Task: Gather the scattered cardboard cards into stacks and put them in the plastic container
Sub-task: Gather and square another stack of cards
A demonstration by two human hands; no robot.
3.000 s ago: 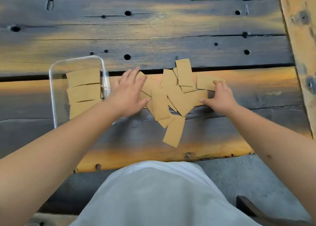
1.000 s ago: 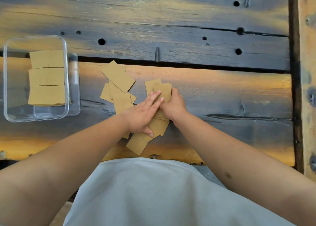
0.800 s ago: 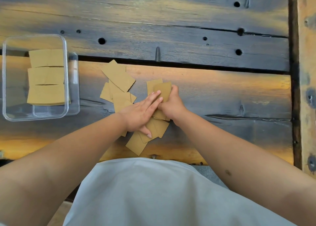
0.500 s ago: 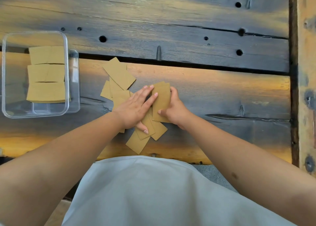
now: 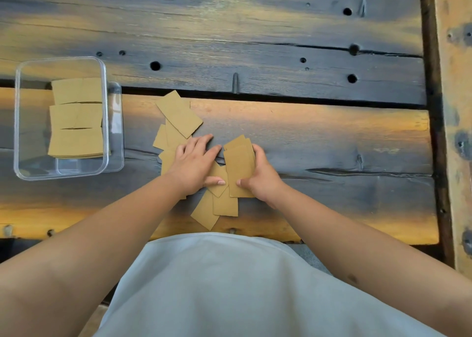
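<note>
A weathered plank tabletop (image 5: 293, 137), streaked dark and orange and dotted with holes, is filling nearly the whole view, with a pale wooden beam (image 5: 454, 106) running along its 3 o'clock edge. At 6 o'clock the person's grey shirt (image 5: 229, 285) is taking up the bottom of the view, both bare forearms reaching out from it toward the middle.

At 9 o'clock a clear plastic container (image 5: 18, 122) is sitting on the tabletop, apparently resting on a second clear piece (image 5: 116, 132) that is jutting out on its 3 o'clock side. Inside it, three stacks of cardboard cards (image 5: 76, 118) are lying flat in a column, each overlapping the next, pushed toward the wall nearest the centre.

In the middle, loose cards (image 5: 178, 114) are lying fanned and overlapping on the tabletop, some running toward 11 o'clock from the hands, a few more (image 5: 212, 209) poking out toward 6 o'clock beneath them.

The right hand (image 5: 264, 175) is clasping a small gathered stack (image 5: 240, 165), thumb on its face and fingers wrapped behind its far edge, tilting it up off the surface. The left hand (image 5: 194, 163) is lying palm down on the loose cards just beside that stack, fingers spread and released, thumb pressing a card flat.
</note>
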